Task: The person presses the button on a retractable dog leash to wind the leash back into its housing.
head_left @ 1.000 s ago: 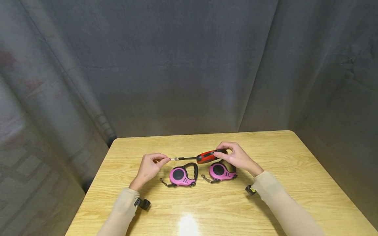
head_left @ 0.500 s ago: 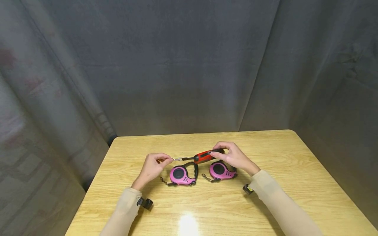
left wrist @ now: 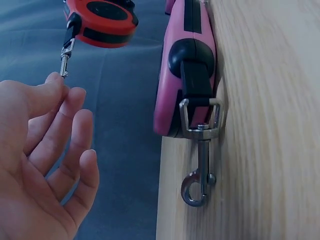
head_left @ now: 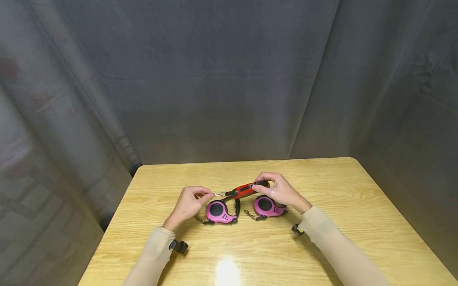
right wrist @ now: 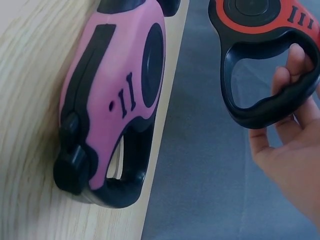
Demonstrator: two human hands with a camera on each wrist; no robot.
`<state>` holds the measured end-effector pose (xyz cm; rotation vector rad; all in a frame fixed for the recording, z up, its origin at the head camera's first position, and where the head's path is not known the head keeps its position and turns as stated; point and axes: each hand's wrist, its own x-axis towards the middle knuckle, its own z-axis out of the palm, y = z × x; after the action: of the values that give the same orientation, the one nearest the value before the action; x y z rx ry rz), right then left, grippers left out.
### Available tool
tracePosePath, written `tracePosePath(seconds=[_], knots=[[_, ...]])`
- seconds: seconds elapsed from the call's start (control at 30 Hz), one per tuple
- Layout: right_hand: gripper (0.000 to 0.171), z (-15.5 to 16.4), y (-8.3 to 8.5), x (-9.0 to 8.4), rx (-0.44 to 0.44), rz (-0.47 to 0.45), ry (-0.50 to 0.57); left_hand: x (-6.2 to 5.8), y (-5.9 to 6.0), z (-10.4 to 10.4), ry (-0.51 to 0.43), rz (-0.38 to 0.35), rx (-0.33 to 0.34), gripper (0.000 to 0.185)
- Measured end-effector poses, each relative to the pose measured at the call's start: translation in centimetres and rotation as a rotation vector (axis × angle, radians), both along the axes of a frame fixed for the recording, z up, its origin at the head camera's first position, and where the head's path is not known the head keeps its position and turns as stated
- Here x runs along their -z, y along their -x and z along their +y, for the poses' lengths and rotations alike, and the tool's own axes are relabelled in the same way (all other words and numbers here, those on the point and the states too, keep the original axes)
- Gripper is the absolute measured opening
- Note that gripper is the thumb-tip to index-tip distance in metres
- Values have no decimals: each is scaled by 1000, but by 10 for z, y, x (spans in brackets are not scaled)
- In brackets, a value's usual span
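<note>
Red-black retractable leash (head_left: 245, 189) held above table, handle right, metal clip (head_left: 218, 194) extended left.

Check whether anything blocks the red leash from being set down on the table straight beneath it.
Yes. The red leash, held by the right hand with the left hand pinching its clip, hangs above the two pink leashes lying on the table.

two pink leashes (head_left: 218, 211) (head_left: 266, 207) lying below the hands, bare table (head_left: 358, 222) either side, curtain (head_left: 222, 79) closing behind
</note>
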<state>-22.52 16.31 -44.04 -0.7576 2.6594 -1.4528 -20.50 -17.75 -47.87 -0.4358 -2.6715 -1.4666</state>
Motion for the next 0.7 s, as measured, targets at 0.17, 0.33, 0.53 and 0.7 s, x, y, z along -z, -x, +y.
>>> tracePosePath(seconds=[0.17,0.33,0.53,0.7], knots=[[6,2,0,2,1,7,-4,-4,0,2,92,-22,49,5],[6,5,-1,1,24,44,-2,-11,-1,4,219,-76,128,14],[11,4,-3,-1,4,120,19,-20,-4,14,271,-49,135,48],[15,1,-3,-2,-20,256,16,-27,3,29,145,-67,144,59]])
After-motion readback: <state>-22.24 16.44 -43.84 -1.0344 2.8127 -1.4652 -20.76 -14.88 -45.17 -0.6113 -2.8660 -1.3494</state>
